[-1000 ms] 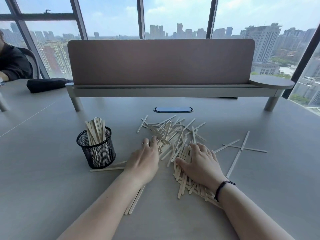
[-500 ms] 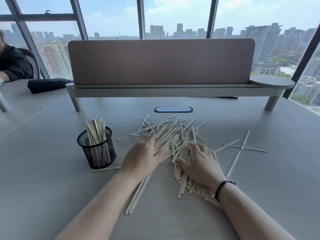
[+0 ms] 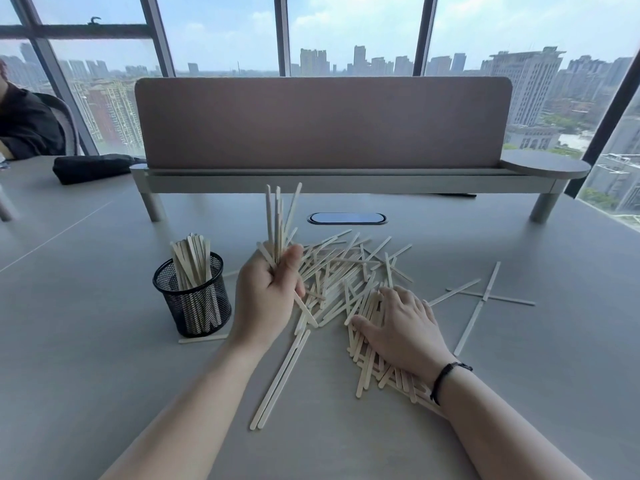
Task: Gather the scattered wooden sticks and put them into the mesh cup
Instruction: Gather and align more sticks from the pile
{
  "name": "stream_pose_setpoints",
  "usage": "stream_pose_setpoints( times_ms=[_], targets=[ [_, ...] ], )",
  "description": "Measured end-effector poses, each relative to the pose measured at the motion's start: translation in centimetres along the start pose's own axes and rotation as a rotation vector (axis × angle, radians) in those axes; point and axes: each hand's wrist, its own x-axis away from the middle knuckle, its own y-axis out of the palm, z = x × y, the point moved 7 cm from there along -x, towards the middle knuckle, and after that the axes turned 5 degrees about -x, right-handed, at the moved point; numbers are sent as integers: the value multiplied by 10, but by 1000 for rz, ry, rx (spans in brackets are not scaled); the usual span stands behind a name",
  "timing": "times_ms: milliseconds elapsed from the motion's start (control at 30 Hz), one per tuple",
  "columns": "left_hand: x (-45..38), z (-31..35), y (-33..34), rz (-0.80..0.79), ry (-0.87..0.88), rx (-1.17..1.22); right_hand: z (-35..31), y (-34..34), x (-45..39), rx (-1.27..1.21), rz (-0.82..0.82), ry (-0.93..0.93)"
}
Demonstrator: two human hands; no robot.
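1. Above the grey table (image 3: 104,393), a bunch of pale flat wooden sticks (image 3: 278,220) is gripped upright by the left hand (image 3: 266,292).
2. Flat on the scattered stick pile (image 3: 346,271), the right hand (image 3: 398,327) is rested, fingers spread.
3. Just left, more sticks are held in a black mesh cup (image 3: 195,299).

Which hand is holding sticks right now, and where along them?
The left hand grips a bundle of sticks near their lower ends; the right hand rests flat on the pile.

High-rise office, grey desk (image 3: 104,341) with divider screen (image 3: 322,123), skyline beyond floor-length windows (image 3: 346,29)
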Motion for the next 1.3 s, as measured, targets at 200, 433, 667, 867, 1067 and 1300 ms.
stream_pose_setpoints(
  times_ms=[200, 433, 667, 867, 1067, 1300],
  targets=[
    [1, -29, -3, 100, -186, 212, -3, -3, 2, -7, 0, -3],
    [0, -33, -4, 121, -151, 205, -3, -5, 4, -31, 7, 6],
    [9, -43, 7, 21, -142, 33, -6, -15, 4, -11, 118, 31],
    [14, -47, 9, -11, -173, 24, -26, -33, -13, 225, 226, 87],
    [20, -45, 8, -62, -203, 57, -36, -14, -32, 295, -45, 141],
    [22, -45, 11, -88, -208, 65, -49, -6, -49, 278, -178, 103]
  ],
)
